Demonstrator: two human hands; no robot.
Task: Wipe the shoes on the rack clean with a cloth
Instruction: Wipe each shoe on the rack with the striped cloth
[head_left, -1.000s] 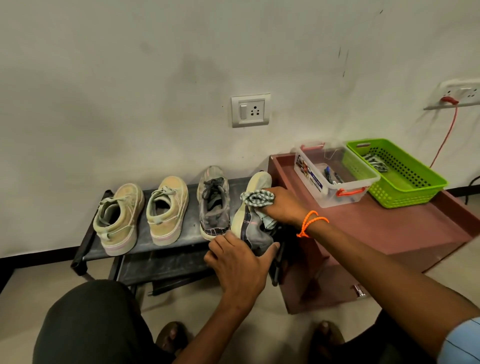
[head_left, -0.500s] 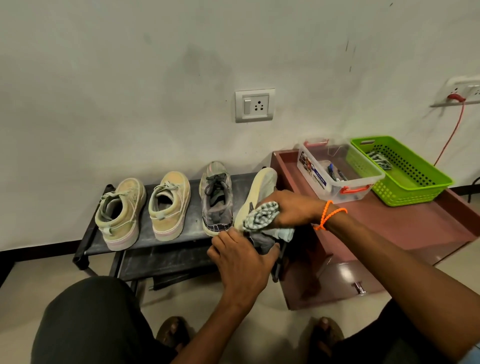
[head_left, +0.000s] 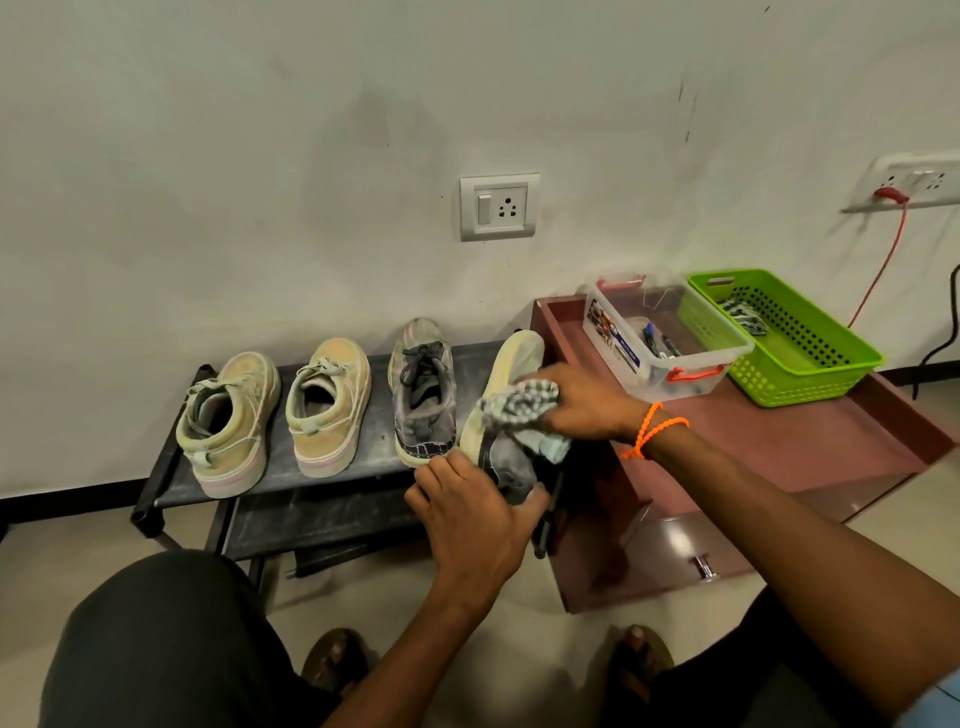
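Left hand: clamped around the heel of the grey shoe, tilting it sole-out at the rack's right end.
Right hand: fingers curled tight on the checked cloth, pressed against the shoe's pale sole.
Rack: dark, low, against the wall; carrying the other grey shoe and two beige shoes.
Table: reddish, just right of the rack; holding a clear box and a green basket.

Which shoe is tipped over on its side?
The grey shoe with the pale sole at the rack's right end. The left hand holds it while the right hand rubs it with the checked cloth. The other three stand flat.
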